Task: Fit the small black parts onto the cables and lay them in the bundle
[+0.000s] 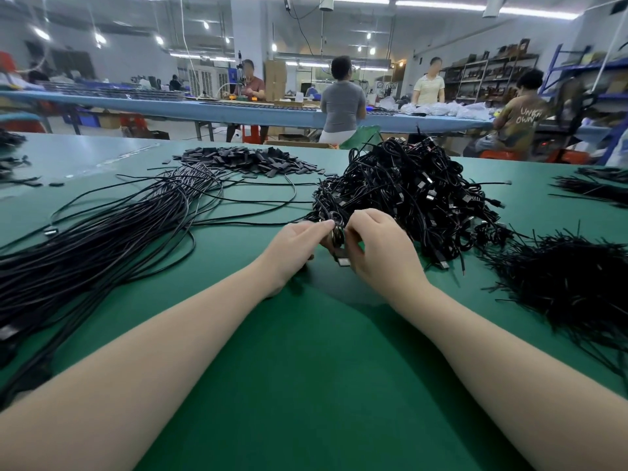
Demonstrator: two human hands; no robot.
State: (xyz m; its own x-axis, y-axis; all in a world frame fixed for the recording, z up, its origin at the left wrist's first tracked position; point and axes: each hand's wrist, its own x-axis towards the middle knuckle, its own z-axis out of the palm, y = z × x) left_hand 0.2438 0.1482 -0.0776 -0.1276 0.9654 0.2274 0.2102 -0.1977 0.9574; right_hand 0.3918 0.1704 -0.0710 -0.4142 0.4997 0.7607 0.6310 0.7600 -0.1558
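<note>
The person's left hand (pixel 295 248) and right hand (pixel 377 248) met over the green matted table (pixel 306 368), just at the near edge of a tall tangled heap of coiled black cables (pixel 407 195). Between them sat a small coiled black cable (pixel 337 234), wound into a tight ring. The left grip pinched the ring's left side between thumb and curled fingers, and the right grip grasped its right side, thumb and forefinger closing over the top. A small flat black part (pixel 342 260) hung just below the ring, between the two hands and close above the table; whether it was fully seated on the cable could not be told.

To the left, a long bundle of straight thin black cables (pixel 102 246) lay fanned across the table, running from the near left edge toward the far middle. At its far end spread a low pile of small flat black parts (pixel 251 158). On the right, near the table's edge, lay a bushy heap of thin black ties (pixel 571 280), and a smaller spray of the same (pixel 598 185) lay farther back.

Beyond the table, several people (pixel 341 100) stood or sat at a long blue workbench (pixel 238 112), with shelving (pixel 489 76) against the far right wall.
</note>
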